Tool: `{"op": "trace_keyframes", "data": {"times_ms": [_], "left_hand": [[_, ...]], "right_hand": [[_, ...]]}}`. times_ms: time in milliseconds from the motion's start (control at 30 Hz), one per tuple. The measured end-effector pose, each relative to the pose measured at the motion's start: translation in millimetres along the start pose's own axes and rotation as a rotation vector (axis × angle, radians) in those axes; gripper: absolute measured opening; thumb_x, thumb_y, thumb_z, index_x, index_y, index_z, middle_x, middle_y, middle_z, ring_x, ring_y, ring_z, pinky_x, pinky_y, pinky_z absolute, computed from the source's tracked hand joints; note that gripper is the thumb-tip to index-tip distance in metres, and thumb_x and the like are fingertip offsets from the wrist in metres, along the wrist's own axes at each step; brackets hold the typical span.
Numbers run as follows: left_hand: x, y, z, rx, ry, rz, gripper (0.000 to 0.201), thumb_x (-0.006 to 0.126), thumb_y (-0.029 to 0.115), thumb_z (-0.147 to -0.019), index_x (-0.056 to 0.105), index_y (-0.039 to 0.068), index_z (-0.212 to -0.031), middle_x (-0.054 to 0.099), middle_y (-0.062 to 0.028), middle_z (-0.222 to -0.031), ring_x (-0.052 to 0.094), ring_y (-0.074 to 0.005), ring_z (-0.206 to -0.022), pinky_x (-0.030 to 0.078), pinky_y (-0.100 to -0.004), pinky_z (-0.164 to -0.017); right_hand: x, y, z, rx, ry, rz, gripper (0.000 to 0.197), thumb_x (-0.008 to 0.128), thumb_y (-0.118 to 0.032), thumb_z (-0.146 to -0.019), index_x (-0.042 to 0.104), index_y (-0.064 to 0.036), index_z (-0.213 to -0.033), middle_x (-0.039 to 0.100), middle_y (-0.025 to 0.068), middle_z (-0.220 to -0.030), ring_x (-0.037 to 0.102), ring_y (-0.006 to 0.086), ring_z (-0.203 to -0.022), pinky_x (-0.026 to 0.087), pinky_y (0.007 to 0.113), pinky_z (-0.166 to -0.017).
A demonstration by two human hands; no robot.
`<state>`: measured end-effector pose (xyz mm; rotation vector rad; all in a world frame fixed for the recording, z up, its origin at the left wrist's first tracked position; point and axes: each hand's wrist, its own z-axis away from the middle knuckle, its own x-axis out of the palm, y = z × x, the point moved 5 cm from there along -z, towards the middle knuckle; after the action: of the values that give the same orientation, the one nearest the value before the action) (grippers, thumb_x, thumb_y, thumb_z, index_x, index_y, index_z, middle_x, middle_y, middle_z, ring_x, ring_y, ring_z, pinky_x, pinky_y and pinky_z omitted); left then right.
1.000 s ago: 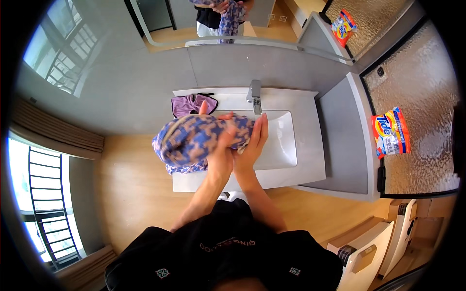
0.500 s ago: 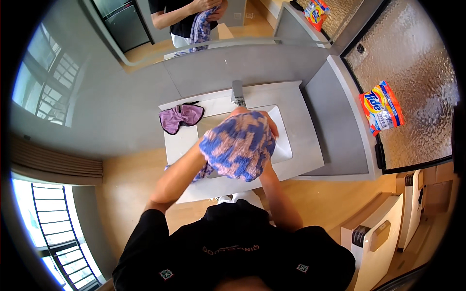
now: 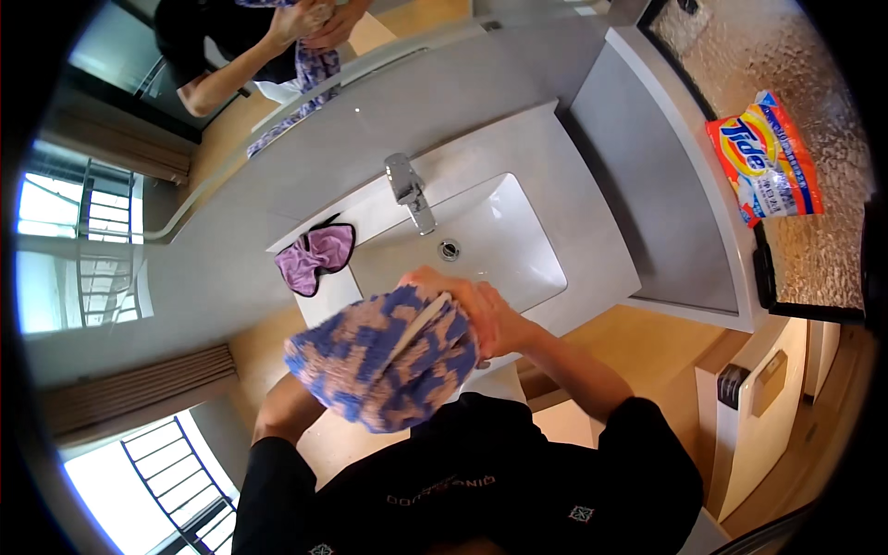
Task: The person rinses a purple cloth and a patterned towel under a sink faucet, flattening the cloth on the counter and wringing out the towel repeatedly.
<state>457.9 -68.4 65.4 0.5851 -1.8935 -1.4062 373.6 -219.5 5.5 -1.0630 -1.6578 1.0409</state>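
Observation:
A fluffy blue and pink patterned towel is bunched up in front of my body, over the near left edge of the sink counter. A pale strip, perhaps a hem or tag, runs across its top. My right hand is closed around the towel's right end. My left hand shows only in part at the towel's far edge; the towel covers my left wrist. The mirror reflection shows both hands gripping the towel, with part of it hanging down.
Beyond the towel lies a white sink basin with a round drain and a chrome faucet. A purple eye mask rests on the counter's left end. At right, an orange detergent bag sits by textured glass.
The towel and both hands have come back from over the basin, toward my body and to the left. The drain and basin are now uncovered. My view has turned.

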Motion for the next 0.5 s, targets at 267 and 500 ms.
{"op": "trace_keyframes", "data": {"times_ms": [267, 500], "left_hand": [[-25.6, -15.2, -47.2, -0.199, -0.037, 0.126, 0.06, 0.082, 0.008, -0.075, 0.048, 0.002, -0.123, 0.065, -0.0086, -0.1, 0.063, -0.0234, -0.102, 0.045, -0.0394, -0.098], [-28.6, -53.0, -62.9, -0.322, -0.018, 0.261, 0.057, 0.083, 0.009, -0.074, 0.05, 0.003, -0.121, 0.066, -0.008, -0.098, 0.064, -0.0223, -0.099, 0.047, -0.038, -0.096]], "right_hand": [[-23.5, 59.3, -26.3, 0.179, -0.263, -0.386, 0.037, 0.083, -0.013, -0.058, 0.069, -0.0039, -0.091, 0.07, 0.0066, -0.087, 0.067, 0.0179, -0.083, 0.053, 0.031, -0.076], [-29.7, 100.0, -25.6, 0.236, -0.435, -0.606, 0.046, 0.084, 0.0, -0.058, 0.07, -0.0026, -0.102, 0.071, 0.0095, -0.102, 0.063, 0.019, -0.096, 0.051, 0.032, -0.087]]}}
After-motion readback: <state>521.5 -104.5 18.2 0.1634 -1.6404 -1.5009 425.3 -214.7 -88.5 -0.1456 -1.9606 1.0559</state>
